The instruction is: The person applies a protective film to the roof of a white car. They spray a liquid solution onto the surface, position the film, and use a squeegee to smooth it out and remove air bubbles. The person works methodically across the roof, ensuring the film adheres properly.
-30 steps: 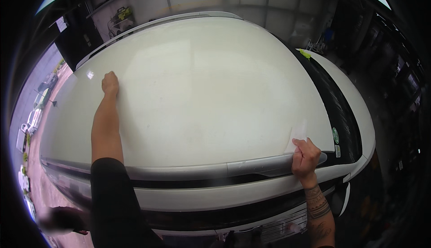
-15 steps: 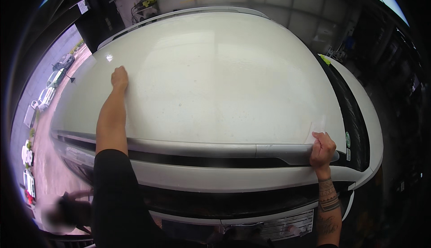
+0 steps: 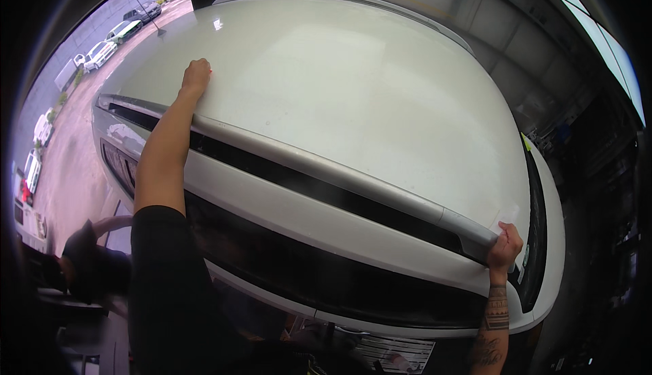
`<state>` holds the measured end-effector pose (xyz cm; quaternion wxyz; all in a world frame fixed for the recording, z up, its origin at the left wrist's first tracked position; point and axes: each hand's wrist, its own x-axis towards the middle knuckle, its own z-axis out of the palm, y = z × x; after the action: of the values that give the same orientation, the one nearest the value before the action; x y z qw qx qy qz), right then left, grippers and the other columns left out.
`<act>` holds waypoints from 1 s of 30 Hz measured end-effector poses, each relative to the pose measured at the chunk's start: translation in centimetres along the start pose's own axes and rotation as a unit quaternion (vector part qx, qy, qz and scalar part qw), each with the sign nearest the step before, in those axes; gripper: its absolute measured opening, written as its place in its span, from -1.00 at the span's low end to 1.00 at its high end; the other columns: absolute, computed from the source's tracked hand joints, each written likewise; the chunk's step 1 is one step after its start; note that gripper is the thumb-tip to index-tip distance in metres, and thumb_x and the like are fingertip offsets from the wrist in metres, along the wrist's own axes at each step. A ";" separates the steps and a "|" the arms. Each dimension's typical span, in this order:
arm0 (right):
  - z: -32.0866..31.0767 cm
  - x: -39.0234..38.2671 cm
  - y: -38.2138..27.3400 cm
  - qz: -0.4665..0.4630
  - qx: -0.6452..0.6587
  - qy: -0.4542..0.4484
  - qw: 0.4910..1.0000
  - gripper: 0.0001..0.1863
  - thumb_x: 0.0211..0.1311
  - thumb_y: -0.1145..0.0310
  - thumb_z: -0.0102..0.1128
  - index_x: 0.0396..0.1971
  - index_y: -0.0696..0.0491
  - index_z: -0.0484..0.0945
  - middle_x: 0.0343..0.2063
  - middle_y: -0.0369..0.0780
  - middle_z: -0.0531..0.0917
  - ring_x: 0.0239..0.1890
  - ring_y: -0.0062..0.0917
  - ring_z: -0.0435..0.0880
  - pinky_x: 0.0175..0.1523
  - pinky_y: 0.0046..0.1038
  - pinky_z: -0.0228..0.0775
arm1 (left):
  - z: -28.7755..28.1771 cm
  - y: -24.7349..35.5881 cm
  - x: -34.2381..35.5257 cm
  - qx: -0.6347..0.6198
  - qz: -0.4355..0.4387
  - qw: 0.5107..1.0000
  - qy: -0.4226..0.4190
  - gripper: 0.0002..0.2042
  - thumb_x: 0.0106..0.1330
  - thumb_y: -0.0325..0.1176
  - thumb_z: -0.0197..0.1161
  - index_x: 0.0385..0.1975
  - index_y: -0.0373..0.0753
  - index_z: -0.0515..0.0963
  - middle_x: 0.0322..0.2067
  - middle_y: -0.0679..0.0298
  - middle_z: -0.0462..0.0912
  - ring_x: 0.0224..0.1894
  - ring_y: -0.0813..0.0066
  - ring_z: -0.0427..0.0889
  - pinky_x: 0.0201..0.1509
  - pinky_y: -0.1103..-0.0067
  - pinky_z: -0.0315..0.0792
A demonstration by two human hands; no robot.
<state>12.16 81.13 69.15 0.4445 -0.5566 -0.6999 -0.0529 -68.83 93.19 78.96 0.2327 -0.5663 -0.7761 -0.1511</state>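
Observation:
My left hand point(image 3: 196, 76) is closed on the far left part of a white car roof point(image 3: 339, 90), a tiny red bit at its fingers; what they hold is hidden. My right hand point(image 3: 504, 246) grips at the lower right end of the silver roof rail point(image 3: 380, 185), its fingers curled on a thin, pale translucent sheet point(image 3: 508, 215) lying against the roof. The dark windscreen point(image 3: 535, 219) runs down the right of the roof, with a yellow-green piece point(image 3: 526, 142) at its top.
A person in dark headwear point(image 3: 95, 263) is at the lower left. Parked vehicles point(image 3: 102, 56) line a wall outside on the left. A panelled wall point(image 3: 523, 49) and dark workshop clutter point(image 3: 557, 130) lie beyond the car. The side window point(image 3: 319, 273) is below the rail.
The view has rotated, so the rail now slants steeply down to the right. My left hand shows higher in the picture and my right lower, both still closed at opposite ends of the roof.

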 end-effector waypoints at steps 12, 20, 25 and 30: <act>-0.2 0.1 0.1 -0.016 -0.017 -0.032 0.999 -0.73 0.08 0.46 -0.16 -0.43 0.27 0.55 -0.54 0.07 0.56 -0.47 -0.08 0.58 -0.33 -0.23 0.36 | -2.6 7.1 -4.5 -0.002 0.073 0.997 -0.033 -0.81 0.24 -0.44 0.07 -0.36 -0.42 0.58 -0.33 -0.21 0.60 -0.17 -0.09 0.60 -0.05 0.25 0.50; -0.8 -0.2 0.1 -0.036 -0.019 -0.014 0.999 -0.72 0.10 0.46 -0.17 -0.41 0.27 0.55 -0.52 0.07 0.57 -0.49 -0.09 0.58 -0.32 -0.23 0.37 | -3.9 13.9 -5.2 -0.051 0.007 0.989 -0.138 -0.70 0.21 -0.25 0.21 -0.25 -0.40 0.60 -0.22 -0.18 0.62 -0.11 -0.08 0.62 0.00 0.26 0.50; 0.2 -0.2 -0.7 -0.011 -0.008 -0.024 1.000 -0.72 0.09 0.45 -0.16 -0.41 0.25 0.57 -0.54 0.05 0.58 -0.49 -0.12 0.58 -0.32 -0.25 0.37 | -1.3 10.5 -3.0 -0.083 -0.022 0.990 -0.115 -0.71 0.15 -0.28 0.33 -0.27 -0.39 0.59 -0.22 -0.16 0.62 -0.09 -0.05 0.63 -0.03 0.29 0.53; -0.8 -0.1 -0.1 -0.031 -0.041 0.008 0.999 -0.72 0.06 0.45 -0.15 -0.42 0.22 0.58 -0.55 0.04 0.57 -0.50 -0.12 0.58 -0.32 -0.26 0.38 | -3.4 15.7 -3.3 -0.122 -0.061 0.988 -0.074 -0.78 0.04 -0.36 0.43 -0.43 -0.38 0.60 -0.35 -0.08 0.67 -0.23 0.05 0.68 -0.12 0.34 0.55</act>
<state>12.51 80.61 69.61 0.4248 -0.5519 -0.7106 -0.1002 -52.44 93.70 79.65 0.0946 -0.5516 -0.8000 -0.2162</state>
